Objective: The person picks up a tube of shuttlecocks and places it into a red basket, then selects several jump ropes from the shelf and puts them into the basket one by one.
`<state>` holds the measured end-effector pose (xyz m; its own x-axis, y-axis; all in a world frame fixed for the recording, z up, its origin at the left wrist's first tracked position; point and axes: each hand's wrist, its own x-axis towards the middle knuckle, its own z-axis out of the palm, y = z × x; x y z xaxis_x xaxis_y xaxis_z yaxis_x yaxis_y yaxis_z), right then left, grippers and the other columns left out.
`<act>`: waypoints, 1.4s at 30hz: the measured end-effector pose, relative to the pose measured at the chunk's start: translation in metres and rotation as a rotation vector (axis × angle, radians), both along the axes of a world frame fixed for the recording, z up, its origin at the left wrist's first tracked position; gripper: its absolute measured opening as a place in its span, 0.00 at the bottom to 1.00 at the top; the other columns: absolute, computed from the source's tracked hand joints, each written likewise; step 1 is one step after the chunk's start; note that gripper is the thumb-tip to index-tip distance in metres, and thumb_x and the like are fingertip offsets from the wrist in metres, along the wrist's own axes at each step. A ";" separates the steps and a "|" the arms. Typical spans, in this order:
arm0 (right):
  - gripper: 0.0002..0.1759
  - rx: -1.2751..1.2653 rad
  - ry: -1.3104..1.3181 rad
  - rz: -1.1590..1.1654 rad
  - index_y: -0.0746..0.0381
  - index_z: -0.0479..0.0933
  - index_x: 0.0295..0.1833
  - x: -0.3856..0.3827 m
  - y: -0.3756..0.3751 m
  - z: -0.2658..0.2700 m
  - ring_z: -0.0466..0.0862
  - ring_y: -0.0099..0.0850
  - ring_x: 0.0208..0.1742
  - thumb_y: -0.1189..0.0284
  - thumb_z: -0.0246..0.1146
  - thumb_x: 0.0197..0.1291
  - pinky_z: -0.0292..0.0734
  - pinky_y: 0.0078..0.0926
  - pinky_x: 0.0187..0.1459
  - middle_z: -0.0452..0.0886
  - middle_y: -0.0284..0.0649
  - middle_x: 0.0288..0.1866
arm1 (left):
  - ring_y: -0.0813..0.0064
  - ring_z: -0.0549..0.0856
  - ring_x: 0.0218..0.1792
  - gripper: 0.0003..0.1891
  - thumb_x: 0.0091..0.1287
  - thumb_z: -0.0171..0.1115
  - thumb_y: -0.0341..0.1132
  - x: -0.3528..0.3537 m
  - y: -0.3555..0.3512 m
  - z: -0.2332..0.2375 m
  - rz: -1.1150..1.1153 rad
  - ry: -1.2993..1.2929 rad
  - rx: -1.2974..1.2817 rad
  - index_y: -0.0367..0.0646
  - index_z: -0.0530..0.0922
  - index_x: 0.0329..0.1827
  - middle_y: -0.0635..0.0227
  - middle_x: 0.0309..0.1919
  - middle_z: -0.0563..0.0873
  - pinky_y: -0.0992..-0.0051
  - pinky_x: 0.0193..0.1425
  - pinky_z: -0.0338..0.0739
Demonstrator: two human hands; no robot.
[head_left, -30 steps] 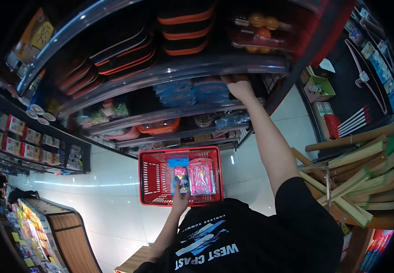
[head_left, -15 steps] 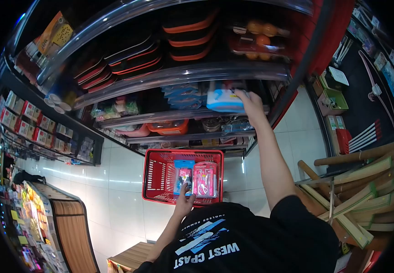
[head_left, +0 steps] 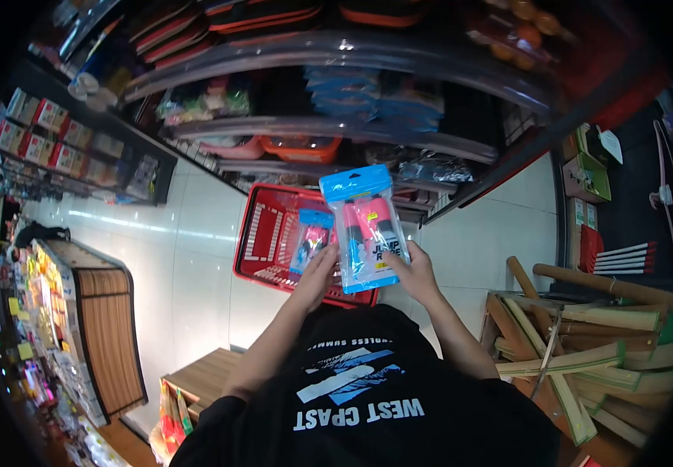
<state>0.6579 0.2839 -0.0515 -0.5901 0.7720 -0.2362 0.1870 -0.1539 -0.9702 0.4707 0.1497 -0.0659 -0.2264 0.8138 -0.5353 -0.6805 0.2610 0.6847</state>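
Note:
A clear and blue jump rope package [head_left: 368, 226] with pink and black handles inside is held up before my chest. My right hand [head_left: 418, 274] grips its lower right edge, thumb on the front. At the lower left edge, my left hand [head_left: 317, 274] has its fingers closed against the package; the fingertips are partly hidden. Below is a red shopping basket [head_left: 245, 247], with another blue-topped package [head_left: 311, 237] of pink and black content lying in it. The raised package covers the basket's right part.
Ahead stand shelves with blue packets [head_left: 344, 92] and an orange basin [head_left: 300, 148]. At the right are bundled wooden strips [head_left: 585, 350] and red-and-white sticks [head_left: 624, 258]. A wood-panelled counter [head_left: 107, 335] stands left, near boxed goods [head_left: 51, 113].
My right hand has come down from the shelf and now holds the jump rope package with my left hand. The view has tilted down, and the pink package in the basket is now covered.

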 end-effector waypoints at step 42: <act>0.16 0.266 -0.471 -0.090 0.64 0.81 0.53 -0.035 0.037 -0.003 0.82 0.21 0.41 0.65 0.58 0.70 0.77 0.21 0.45 0.85 0.35 0.40 | 0.37 0.56 0.72 0.47 0.58 0.61 0.38 -0.125 -0.037 -0.272 -0.389 0.931 -0.716 0.56 0.40 0.78 0.44 0.74 0.54 0.37 0.68 0.56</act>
